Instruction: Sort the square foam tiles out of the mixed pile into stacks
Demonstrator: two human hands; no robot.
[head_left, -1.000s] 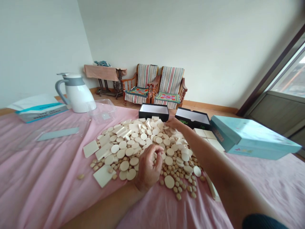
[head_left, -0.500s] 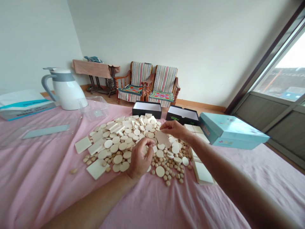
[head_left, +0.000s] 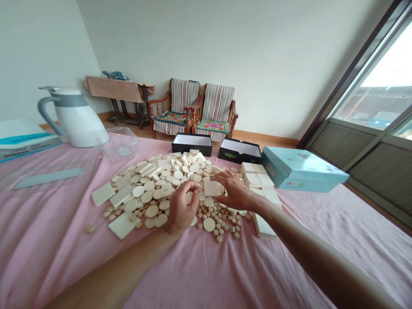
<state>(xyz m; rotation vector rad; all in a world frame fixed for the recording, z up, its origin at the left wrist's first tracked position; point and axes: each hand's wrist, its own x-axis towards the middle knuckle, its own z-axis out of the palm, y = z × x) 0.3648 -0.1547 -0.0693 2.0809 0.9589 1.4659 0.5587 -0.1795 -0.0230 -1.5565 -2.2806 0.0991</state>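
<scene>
Tile [head_left: 210, 187], a pale cream square with rounded corners, sits pinched in the right hand [head_left: 234, 193], fingers closed on its right edge, held flat just above the heap [head_left: 167, 180]. Left hand [head_left: 180, 209] is right beside it, curled in a loose fist, fingertips drawn together near the tile's left edge; whether it holds anything small, I cannot tell. Both forearms reach in from the near edge over the pink cloth [head_left: 209, 274], which is wrinkled and covers the whole surface.

Under the hands, small tan beads [head_left: 225, 224] scatter at the heap's near side, with a round disc [head_left: 209, 224] among them. Cream discs and squares are piled loosely across the middle, and a big square [head_left: 123, 225] and another [head_left: 102, 194] lie off to the left. To the right, a row of squares [head_left: 260, 182] runs beside the heap.

Further back, two black boxes [head_left: 192, 143] [head_left: 240, 150] stand open with white insides, touching the heap's far edge. A light blue box [head_left: 301, 169] lies right of them. On the left, a clear tub [head_left: 117, 143], then a white jug [head_left: 75, 116] with a grey handle.

Beyond the surface, two wooden chairs [head_left: 193, 107] with striped covers stand against a white wall, a small draped table [head_left: 117, 88] beside them, and a large window [head_left: 380, 98] on the right.
</scene>
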